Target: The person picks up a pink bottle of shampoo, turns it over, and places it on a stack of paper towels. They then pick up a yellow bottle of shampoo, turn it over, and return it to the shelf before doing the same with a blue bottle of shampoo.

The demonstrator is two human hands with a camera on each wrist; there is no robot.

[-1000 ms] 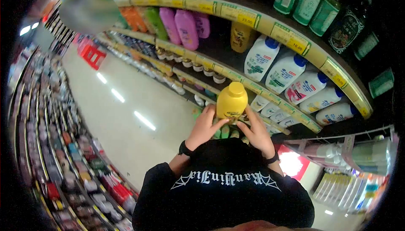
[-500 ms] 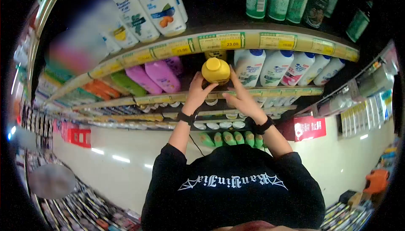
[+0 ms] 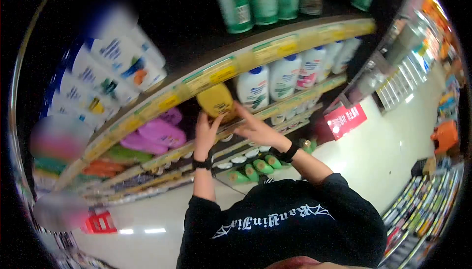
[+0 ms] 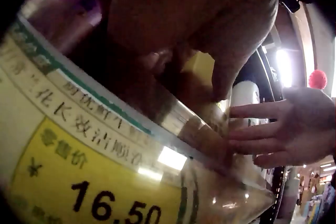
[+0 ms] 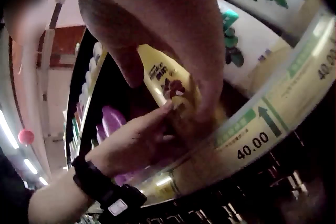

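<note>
Shop shelf (image 3: 295, 103), yellow bottle (image 3: 214, 99) part-hidden, left fingers (image 3: 202, 120) gripping it, right fingers (image 4: 256, 131) straight, apart

The head view is curved by distortion and ringed in black, its left edge smeared by blur. Strip lights (image 5: 8, 131) are mirrored on the floor (image 3: 172, 249). The left hand (image 4: 194, 19) is shadowed; the price strip (image 4: 105, 182) is caught by glare.

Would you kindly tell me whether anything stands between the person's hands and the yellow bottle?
Nothing visible does: the left hand holds the yellow bottle, its thumb on the front, and the right hand reaches its side. The nearest white bottle stands beside it, not between.
</note>
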